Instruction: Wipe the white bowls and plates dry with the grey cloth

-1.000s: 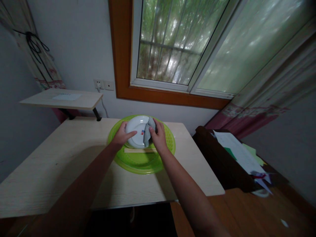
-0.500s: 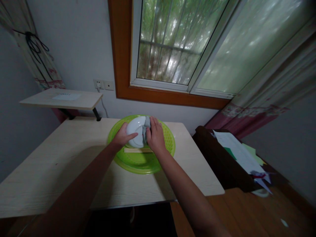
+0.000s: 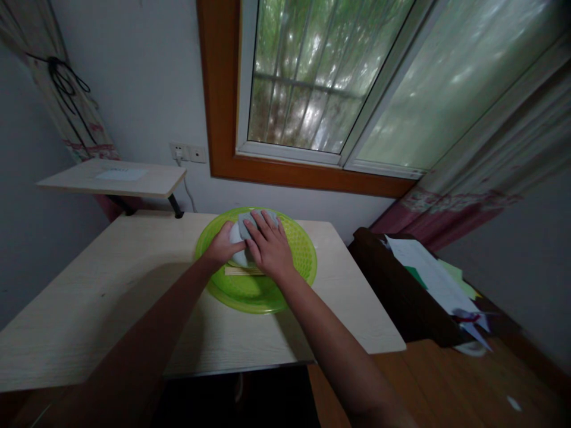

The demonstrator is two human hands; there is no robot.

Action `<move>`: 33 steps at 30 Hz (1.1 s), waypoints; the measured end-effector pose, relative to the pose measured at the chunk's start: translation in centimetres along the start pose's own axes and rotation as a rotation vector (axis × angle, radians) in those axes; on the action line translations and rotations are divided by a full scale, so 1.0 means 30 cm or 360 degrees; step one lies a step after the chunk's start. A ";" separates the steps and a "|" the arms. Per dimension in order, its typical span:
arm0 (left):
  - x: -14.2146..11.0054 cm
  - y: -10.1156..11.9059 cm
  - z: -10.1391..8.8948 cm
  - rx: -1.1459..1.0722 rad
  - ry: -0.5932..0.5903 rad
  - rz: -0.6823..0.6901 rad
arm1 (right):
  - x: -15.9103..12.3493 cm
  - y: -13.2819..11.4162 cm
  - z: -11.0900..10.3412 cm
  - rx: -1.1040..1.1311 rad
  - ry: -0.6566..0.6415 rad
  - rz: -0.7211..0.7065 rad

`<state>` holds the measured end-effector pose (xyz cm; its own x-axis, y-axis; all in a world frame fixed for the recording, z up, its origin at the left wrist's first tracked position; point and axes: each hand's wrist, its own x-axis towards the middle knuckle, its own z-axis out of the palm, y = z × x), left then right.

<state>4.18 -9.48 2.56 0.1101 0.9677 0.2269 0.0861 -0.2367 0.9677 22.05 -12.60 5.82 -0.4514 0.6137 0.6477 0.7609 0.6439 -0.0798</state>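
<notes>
My left hand (image 3: 222, 245) is closed on the left rim of a white plate (image 3: 241, 258), its thumb lying over the edge. Across the plate's face, my right hand (image 3: 272, 249) lies flat with fingers spread, pressing a grey cloth (image 3: 244, 219) against it. The palm hides part of the cloth and the plate's right side. Beneath both is a round, bright green plastic tray (image 3: 263, 305) with a patterned surface. Pale chopsticks (image 3: 241, 270) rest on it just below the plate, partly covered by my right hand.
The tray stands on a light wooden table (image 3: 134, 297). A small raised shelf (image 3: 111, 178) with a paper on it is at the back left. Beyond the right edge, papers (image 3: 432, 273) lie on a dark piece of furniture. A window (image 3: 312, 77) is behind.
My right hand has moved the cloth from the plate's right side leftward over its face, and its fingers have spread out flat. My left hand has stayed on the rim.
</notes>
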 end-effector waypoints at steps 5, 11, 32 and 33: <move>0.006 -0.018 -0.015 -0.0014 0.0065 -0.0018 | -0.011 0.077 0.032 0.0108 0.0145 0.0398; 0.006 -0.031 -0.019 0.0072 0.0038 -0.0001 | -0.017 0.111 0.055 0.0278 0.0267 0.0518; 0.010 -0.037 -0.017 0.0231 0.0000 0.0079 | -0.002 0.066 0.028 0.0387 0.0160 0.0129; 0.009 -0.035 -0.020 0.0210 0.0007 0.0071 | -0.004 0.077 0.034 0.0425 0.0189 0.0216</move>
<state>3.54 -8.91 1.67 0.1124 0.9562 0.2702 0.2105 -0.2887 0.9340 23.40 -10.71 4.78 -0.2847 0.6546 0.7003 0.6543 0.6666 -0.3571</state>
